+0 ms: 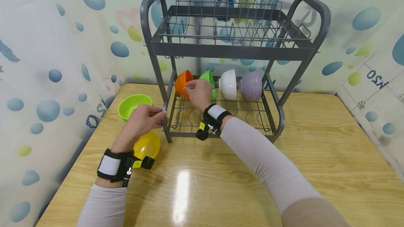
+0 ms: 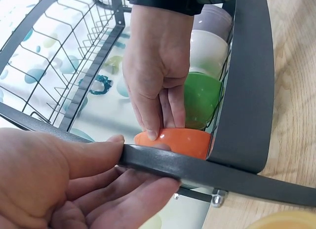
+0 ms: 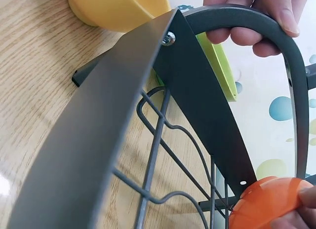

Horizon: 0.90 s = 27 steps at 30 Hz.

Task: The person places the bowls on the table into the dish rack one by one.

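A dark grey two-tier dish rack (image 1: pixel 233 51) stands on the table. My left hand (image 1: pixel 141 121) grips the lower side rail on its left, thumb above and fingers beneath, as the left wrist view shows. On the lower tier my right hand (image 1: pixel 199 94) pinches the rim of an orange bowl (image 1: pixel 182 83), which leans on its side at the left end. Right of it, tipped the same way, are a green bowl (image 1: pixel 208 77), partly hidden by my right hand, a white bowl (image 1: pixel 228 84) and a purple bowl (image 1: pixel 250 86).
A lime green bowl (image 1: pixel 132 102) and a yellow bowl (image 1: pixel 149 144) sit on the wooden table (image 1: pixel 202 188) left of the rack, partly behind my left hand and wrist. The rack's upper wire tier overhangs the bowls. Patterned cloth (image 1: pixel 69 80) hangs behind and beside the table.
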### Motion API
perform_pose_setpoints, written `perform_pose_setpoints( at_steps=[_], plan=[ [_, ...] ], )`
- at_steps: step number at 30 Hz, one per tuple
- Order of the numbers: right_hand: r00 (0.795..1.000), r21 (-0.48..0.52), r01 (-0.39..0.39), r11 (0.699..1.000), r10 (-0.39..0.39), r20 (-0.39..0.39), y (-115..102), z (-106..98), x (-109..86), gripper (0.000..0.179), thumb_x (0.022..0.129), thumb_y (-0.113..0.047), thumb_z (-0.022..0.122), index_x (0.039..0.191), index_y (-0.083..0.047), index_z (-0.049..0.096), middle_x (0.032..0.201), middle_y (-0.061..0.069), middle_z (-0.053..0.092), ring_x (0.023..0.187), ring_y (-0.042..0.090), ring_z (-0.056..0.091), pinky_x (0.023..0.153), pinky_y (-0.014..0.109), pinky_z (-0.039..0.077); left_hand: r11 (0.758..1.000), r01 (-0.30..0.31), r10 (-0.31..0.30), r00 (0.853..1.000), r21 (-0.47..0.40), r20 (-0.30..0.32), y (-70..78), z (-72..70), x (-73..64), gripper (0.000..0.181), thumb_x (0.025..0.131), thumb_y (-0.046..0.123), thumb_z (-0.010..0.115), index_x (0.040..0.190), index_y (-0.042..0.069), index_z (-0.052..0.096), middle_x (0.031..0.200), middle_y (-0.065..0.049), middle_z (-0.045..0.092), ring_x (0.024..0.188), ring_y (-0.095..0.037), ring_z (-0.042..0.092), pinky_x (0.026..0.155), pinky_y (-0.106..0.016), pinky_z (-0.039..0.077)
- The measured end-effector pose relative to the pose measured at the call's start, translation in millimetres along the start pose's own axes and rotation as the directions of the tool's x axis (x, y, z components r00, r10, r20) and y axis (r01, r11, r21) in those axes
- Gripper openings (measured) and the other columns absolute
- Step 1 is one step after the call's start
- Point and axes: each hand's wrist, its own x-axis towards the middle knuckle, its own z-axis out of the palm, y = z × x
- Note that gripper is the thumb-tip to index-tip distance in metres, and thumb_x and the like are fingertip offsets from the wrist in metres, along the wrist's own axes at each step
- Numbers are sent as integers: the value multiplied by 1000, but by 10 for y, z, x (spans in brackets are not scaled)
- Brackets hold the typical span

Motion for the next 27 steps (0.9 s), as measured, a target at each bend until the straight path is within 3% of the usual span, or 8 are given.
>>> perform_pose_setpoints(
  at_steps=[11, 17, 23, 27],
  plan=[
    [999, 9, 38, 999, -39, 32, 8, -18, -12, 31, 88, -22, 68, 114, -6, 71, 105, 7, 74, 95, 15, 68, 82, 27, 55, 1000, -5, 5, 1000, 5, -6, -2, 3, 1, 39, 98, 29, 52, 117, -3, 65, 105, -20, 71, 90, -21, 70, 83, -35, 58],
    [996, -56, 88, 995, -87, 32, 37, -138, -45, 32, 89, -22, 67, 116, -5, 69, 105, 7, 74, 94, 15, 69, 82, 26, 56, 1000, -10, 10, 1000, 7, -2, -6, 12, -6, 40, 98, 30, 51, 118, -3, 65, 106, -20, 70, 91, -22, 69, 83, -35, 57],
    [980, -95, 188, 978, -179, 89, 94, -310, -199, 33, 89, -24, 67, 116, -5, 69, 105, 7, 74, 91, 15, 69, 80, 27, 56, 1000, 1, -1, 1000, 8, -3, 5, 6, -16, 41, 98, 30, 52, 121, -2, 63, 107, -20, 70, 92, -22, 69, 83, -34, 57],
    [956, -117, 264, 957, -244, 162, 178, -467, -382, 30, 92, -28, 63, 113, -9, 71, 104, 5, 74, 87, 12, 69, 77, 25, 56, 1000, 2, -2, 1000, -3, 7, 11, 12, -18, 42, 98, 30, 51, 122, -3, 63, 110, -21, 69, 93, -22, 69, 85, -35, 57]
  ],
)
